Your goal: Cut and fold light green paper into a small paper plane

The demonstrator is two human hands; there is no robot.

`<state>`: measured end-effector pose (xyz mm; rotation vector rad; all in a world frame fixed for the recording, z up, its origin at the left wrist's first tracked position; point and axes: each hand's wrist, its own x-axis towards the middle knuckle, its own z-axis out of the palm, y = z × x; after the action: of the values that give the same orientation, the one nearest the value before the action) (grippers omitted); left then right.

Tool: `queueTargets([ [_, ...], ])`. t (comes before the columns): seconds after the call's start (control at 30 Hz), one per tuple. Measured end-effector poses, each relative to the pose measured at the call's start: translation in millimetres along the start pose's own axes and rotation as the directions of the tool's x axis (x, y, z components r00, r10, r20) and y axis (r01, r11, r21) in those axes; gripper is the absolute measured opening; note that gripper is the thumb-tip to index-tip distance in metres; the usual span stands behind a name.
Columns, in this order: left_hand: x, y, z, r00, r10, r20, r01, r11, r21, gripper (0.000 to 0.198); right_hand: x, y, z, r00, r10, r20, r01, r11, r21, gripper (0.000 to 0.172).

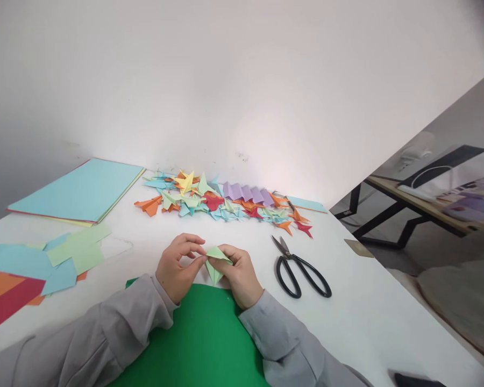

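A small light green piece of folded origami paper [214, 273] is held between both hands, over the far edge of a green sheet [197, 333]. My left hand [181, 266] pinches its left corner between thumb and forefinger. On the other side, my right hand [241, 274] grips the paper with the thumb in front and the fingers partly hidden behind it. Creases run down to a point at the lower end of the paper. To the right of my hands lie black-handled scissors [302, 269], their blades slightly apart.
A long heap of folded paper figures [189, 201] lies along the wall, with a pleated purple strip [248, 194] on it. Large coloured sheets [80, 188] are stacked at the back left. Loose cut paper pieces [28, 263] spread at the left. A second table [419, 207] stands at the right.
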<state>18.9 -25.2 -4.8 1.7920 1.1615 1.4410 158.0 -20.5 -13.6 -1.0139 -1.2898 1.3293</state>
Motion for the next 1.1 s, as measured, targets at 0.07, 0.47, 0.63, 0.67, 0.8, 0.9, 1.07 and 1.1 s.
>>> queueTargets([
  [0.07,-0.2,0.5,-0.5,1.0,-0.001,0.002,0.001,1.0,0.018,0.008,-0.2,-0.4,0.1,1.0,0.015,-0.001,-0.015,1.0,-0.01,0.011],
  [0.47,0.2,0.4,-1.7,0.998,-0.004,0.07,0.005,1.0,-0.011,0.008,0.3,-0.1,-0.9,1.0,0.025,-0.017,-0.024,0.999,0.027,0.006],
  [0.63,-1.1,-0.7,0.9,0.982,-0.168,0.081,0.179,0.971,-0.156,0.011,-0.5,-1.8,1.5,0.998,0.056,-0.004,-0.056,0.998,-0.006,0.014],
  [0.67,-1.5,-0.7,1.7,0.975,-0.201,0.091,0.214,0.959,-0.184,0.011,-0.5,-1.5,1.6,0.999,0.054,0.0,-0.054,0.999,-0.008,0.014],
  [0.8,-1.8,0.5,4.0,0.956,-0.259,0.139,0.287,0.921,-0.262,0.013,-0.6,0.0,1.3,0.997,0.07,0.037,-0.07,0.998,0.001,0.015],
  [0.9,-1.0,1.3,4.0,0.95,-0.287,0.124,0.311,0.914,-0.262,0.014,-1.3,0.3,1.8,0.994,0.086,0.061,-0.087,0.996,0.001,0.016],
  [1.07,-1.0,-0.1,2.7,0.949,-0.308,0.072,0.317,0.925,-0.21,0.015,-2.3,-1.1,2.7,0.992,0.106,0.063,-0.105,0.994,-0.019,0.018],
  [1.1,-1.1,-0.6,2.6,0.951,-0.3,0.077,0.31,0.925,-0.219,0.016,-2.4,-1.5,2.8,0.992,0.107,0.059,-0.106,0.994,-0.026,0.018],
])
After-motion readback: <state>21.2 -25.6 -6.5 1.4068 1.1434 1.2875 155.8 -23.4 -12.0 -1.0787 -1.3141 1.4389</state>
